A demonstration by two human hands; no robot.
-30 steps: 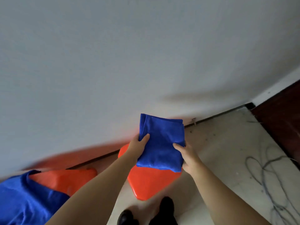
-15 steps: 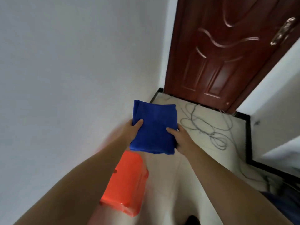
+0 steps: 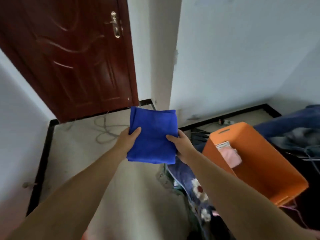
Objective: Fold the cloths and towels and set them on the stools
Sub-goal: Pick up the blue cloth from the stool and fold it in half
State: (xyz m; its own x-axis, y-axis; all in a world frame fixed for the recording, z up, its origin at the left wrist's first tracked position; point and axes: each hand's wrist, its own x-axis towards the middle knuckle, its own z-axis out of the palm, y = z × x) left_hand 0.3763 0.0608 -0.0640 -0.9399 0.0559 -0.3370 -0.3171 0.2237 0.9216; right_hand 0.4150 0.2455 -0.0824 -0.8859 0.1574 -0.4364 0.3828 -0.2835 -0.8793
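Observation:
A folded blue towel [image 3: 153, 134] hangs in the air at the middle of the head view, held flat between both hands. My left hand [image 3: 127, 140] grips its left edge with the thumb on top. My right hand [image 3: 180, 144] grips its right edge, thumb also on top, fingers hidden beneath. To the right stands an orange bin [image 3: 263, 167] holding a pink cloth [image 3: 230, 157] and a pale folded cloth [image 3: 223, 145]. No stool is clearly in view.
A dark red door [image 3: 72, 58] is shut at the far left, with a grey cable [image 3: 105, 130] coiled on the floor before it. A patterned blue fabric [image 3: 194, 186] lies below the bin. Dark clothes [image 3: 297, 129] pile at the right. White walls close in.
My view has swung right: the orange stool below the towel has left the view and the orange bin has come in. Both hands still hold the folded blue towel the same way.

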